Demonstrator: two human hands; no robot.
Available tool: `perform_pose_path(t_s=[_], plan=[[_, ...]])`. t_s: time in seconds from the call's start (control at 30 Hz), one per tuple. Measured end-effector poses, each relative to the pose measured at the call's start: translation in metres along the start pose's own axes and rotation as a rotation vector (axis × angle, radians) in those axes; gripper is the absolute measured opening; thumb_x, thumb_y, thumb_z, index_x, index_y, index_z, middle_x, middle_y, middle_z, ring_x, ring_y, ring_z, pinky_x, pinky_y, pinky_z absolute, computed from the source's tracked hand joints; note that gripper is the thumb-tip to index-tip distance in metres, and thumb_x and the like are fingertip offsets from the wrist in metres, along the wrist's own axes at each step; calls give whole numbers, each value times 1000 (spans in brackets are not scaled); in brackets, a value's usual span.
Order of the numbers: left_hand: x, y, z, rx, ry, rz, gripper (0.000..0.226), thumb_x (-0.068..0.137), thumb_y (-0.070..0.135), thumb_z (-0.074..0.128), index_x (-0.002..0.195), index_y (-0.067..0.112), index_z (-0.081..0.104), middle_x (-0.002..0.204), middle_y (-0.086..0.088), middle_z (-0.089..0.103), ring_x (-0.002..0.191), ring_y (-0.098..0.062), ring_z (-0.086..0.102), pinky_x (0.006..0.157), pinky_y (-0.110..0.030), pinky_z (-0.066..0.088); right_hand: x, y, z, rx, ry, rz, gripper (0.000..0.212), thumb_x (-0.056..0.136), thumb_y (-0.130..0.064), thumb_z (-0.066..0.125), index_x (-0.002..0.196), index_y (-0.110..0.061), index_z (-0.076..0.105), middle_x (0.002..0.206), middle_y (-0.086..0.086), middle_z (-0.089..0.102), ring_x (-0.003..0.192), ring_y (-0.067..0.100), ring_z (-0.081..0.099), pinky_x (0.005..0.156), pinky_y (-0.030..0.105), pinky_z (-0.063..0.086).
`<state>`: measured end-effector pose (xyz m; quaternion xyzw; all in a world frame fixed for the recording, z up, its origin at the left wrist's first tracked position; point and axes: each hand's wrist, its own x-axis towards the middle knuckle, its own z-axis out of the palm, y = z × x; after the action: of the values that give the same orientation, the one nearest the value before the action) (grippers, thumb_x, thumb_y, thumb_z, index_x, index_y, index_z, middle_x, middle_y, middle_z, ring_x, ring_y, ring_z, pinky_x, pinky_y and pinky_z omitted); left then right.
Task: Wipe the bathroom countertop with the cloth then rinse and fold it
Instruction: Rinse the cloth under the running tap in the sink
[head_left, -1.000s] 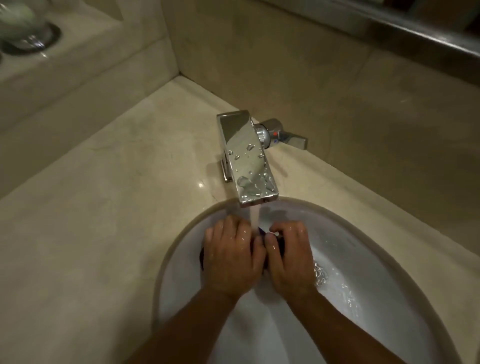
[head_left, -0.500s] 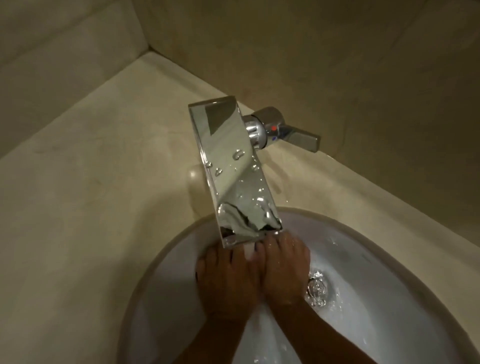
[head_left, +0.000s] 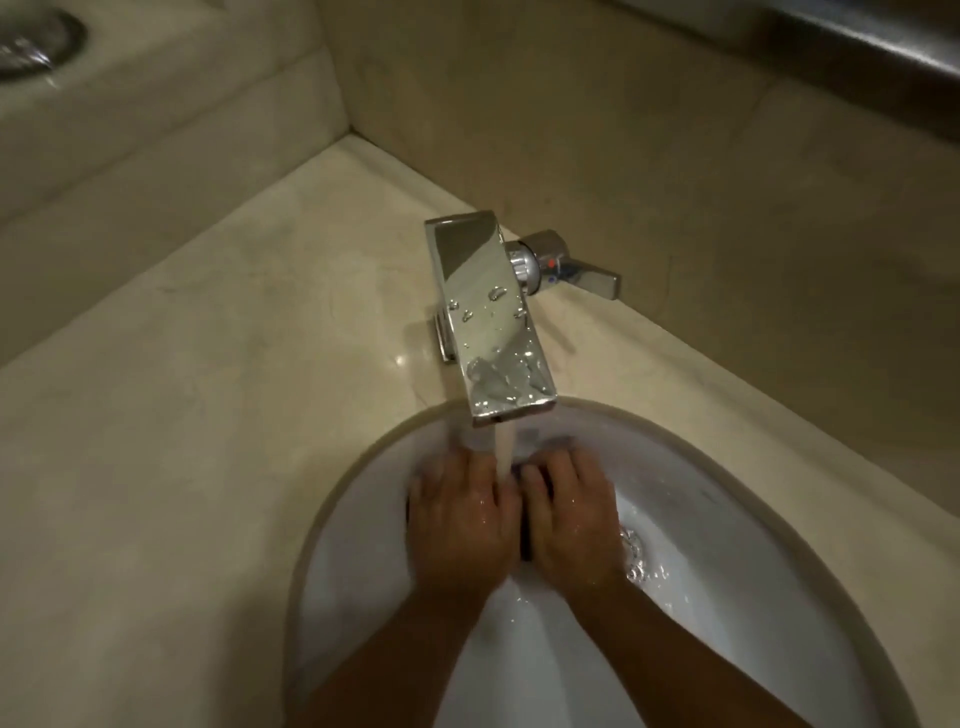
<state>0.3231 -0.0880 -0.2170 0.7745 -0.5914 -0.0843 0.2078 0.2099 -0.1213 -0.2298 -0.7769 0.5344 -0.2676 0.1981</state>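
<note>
Clutching a dark cloth (head_left: 524, 540) between left hand (head_left: 460, 525) and right hand (head_left: 569, 519), backs up, side by side, fingers bent down over it, thumbs out of sight beneath; hardly any cloth on show, only a dark sliver in the gap between the hands and a dark edge past the outer side of the left one; no telling its shape, its folds or the amount bunched under the palms; fingertips smeared and hard to make out; both forearms cut off by the lower edge; held low inside the white sink basin (head_left: 363, 545), right under the stream of water (head_left: 503, 449) pouring from the chrome faucet spout (head_left: 491, 317) and landing between the two sets of knuckles; in the basin besides, water glinting and swirling over the drain (head_left: 631, 551), just right of the right hand; near side of the basin lost below the frame; droplets scattered along the top of the spout; lever handle (head_left: 592, 278) jutting to the right behind it, red and blue marks at its base; beige marble countertop (head_left: 182, 441) all around the basin; at top left, on a raised ledge, a round metal rim (head_left: 36, 44) cropped by the corner, impossible to identify; at top right a dark metallic strip (head_left: 857, 36), likewise cropped.
</note>
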Motion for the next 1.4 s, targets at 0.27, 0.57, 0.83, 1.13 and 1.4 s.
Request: perform_pose_path(t_s=[0.27,0.57,0.83,1.13,1.4], plan=[[7,-12,-21,171,-147,221,35,95,39,42,102,16,68,99,-5,65,91,-23,57,86,-40,46,-19,-5,1,-55,3,214,38,99,-43,36,121,-25,61,121,-2,61,107,21,55,88,42,46],[5,-12,25,251,-94,6,53,100,49,30,85,19,71,85,-9,69,87,-34,61,82,-45,42,-2,19,39,-264,46,193,24,89,-37,47,94,-24,67,91,6,64,78,30,60,69,42,48],[16,-4,30,263,-203,-63,40,93,44,35,85,25,68,83,-3,70,84,-31,65,86,-40,35,11,11,28,-229,55,169,32,87,-33,45,83,-18,72,81,6,69,76,31,65,68,47,55],[-5,-3,-8,53,-134,72,38,92,48,43,107,21,66,100,-1,62,93,-21,55,87,-39,43,-19,25,-5,154,-118,37,29,102,-35,45,124,-20,57,121,-4,55,105,11,54,89,24,45],[-12,-19,2,251,-66,223,38,96,44,38,108,27,70,91,2,63,84,-22,57,84,-38,38,-31,13,21,-60,-12,108,35,97,-38,41,122,-25,62,112,-3,63,92,22,56,77,40,48]])
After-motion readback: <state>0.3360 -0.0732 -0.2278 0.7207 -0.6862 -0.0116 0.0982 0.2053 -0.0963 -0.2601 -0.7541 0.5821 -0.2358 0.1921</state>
